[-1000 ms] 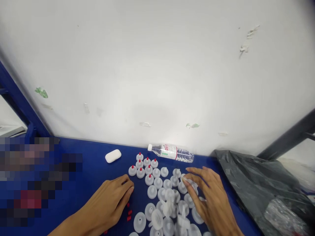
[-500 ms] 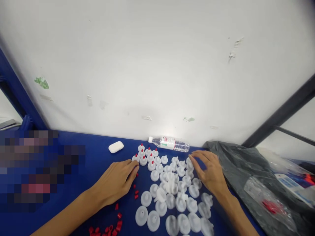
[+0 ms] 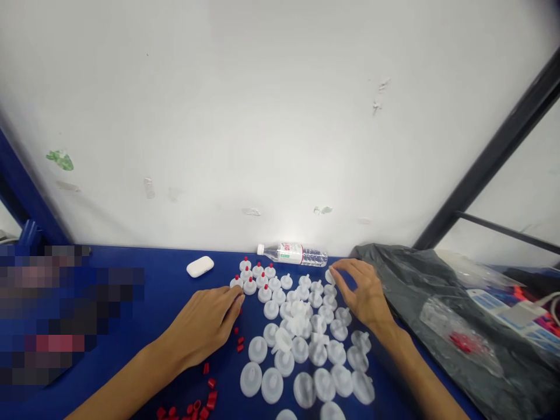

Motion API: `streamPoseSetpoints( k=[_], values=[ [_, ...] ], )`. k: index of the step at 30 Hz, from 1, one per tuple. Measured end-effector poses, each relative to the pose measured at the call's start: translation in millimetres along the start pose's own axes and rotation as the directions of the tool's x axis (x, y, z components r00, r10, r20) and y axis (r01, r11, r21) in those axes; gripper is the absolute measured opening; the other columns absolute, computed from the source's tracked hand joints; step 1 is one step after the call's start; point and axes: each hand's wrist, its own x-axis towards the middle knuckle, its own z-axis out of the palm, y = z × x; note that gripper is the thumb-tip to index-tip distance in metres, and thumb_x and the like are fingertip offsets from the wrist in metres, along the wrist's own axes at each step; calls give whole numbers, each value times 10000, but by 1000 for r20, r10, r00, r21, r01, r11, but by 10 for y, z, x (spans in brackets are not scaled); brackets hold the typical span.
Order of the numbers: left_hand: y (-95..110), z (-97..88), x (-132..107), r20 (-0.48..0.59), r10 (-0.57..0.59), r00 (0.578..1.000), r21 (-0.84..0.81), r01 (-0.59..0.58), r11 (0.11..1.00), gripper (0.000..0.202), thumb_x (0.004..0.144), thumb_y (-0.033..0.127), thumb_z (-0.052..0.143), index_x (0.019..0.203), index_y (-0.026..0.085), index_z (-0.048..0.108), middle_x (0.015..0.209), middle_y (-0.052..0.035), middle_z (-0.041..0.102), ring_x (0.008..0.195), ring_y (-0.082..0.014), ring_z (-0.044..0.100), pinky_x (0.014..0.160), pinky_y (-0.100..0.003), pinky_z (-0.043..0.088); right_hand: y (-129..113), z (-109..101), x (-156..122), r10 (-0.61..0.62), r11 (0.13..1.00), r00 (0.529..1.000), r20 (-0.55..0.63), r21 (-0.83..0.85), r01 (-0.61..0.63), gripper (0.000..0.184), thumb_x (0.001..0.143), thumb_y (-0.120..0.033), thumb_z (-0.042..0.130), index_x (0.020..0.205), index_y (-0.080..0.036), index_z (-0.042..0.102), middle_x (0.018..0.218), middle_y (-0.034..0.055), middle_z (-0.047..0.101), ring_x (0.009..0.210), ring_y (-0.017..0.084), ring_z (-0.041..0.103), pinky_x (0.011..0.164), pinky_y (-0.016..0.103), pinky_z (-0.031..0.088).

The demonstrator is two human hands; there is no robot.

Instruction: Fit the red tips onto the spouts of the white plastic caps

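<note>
My left hand (image 3: pixel 205 319) is low over the blue table, fingers curled and pressed together beside the front of a group of white spouted caps (image 3: pixel 249 286) with red tips. Whatever its fingertips hold is hidden from view. At the far right of the caps, my right hand (image 3: pixel 365 294) has its thumb and forefinger at a white spouted cap (image 3: pixel 330 276) without a red tip. Several more bare white caps (image 3: pixel 324 385) spread between the hands, some heaped in the middle. Small red caps (image 3: pixel 212 399) lie loose near and below my left hand.
A clear water bottle (image 3: pixel 291 254) lies on its side against the white wall. Left of it is a white rounded case (image 3: pixel 200 266). Grey plastic sheeting (image 3: pixel 398 291) covers the right side, with a clear bag of red pieces (image 3: pixel 464 341) on it. A blurred area covers the left.
The camera view has turned slightly, so everything sits a little further left. My right fingertips have closed in on the white cap at the back right. My left hand stays almost where it was.
</note>
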Motion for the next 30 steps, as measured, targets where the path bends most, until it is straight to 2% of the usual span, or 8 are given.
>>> streamPoseSetpoints(
  k=[4,11,18,25,30],
  values=[
    [-10,34,-7,-22,8,1000,30,-7,1000,178,1020,312,553,983,167,649,827,10,674,782,-175,684,773,-386,585,6,15,0,9,1000,1000,-4,2,-9,174,1004,-411,572,996,-263,661,1027,30,701,971,214,658,940,443,536],
    [-87,173,-3,-30,24,999,59,-22,998,164,1009,320,572,984,175,646,822,16,662,738,-165,664,741,-370,582,13,44,-10,47,999,998,-30,0,-47,218,996,-400,593,1002,-195,667,986,21,693,959,213,660,922,460,522],
    [-67,124,5,-34,8,999,78,-5,997,192,1002,325,587,910,166,642,802,18,661,722,-157,661,722,-355,582,-40,-28,19,87,996,995,-45,34,-86,226,1002,-413,575,992,-204,664,960,18,689,928,206,649,902,441,506],
    [-46,107,10,-35,2,999,106,1,994,190,999,323,595,916,160,646,811,15,669,731,-158,668,729,-359,587,-39,79,-9,46,996,999,-17,74,-45,184,1010,-401,530,980,-276,661,922,20,706,896,240,662,904,459,485],
    [-51,114,30,-41,3,999,122,2,993,193,995,333,603,927,159,650,824,11,676,743,-160,671,738,-364,589,-94,83,-8,25,995,1000,-7,97,-24,149,995,-390,546,959,-300,659,915,13,706,896,259,663,880,471,501]
  ],
)
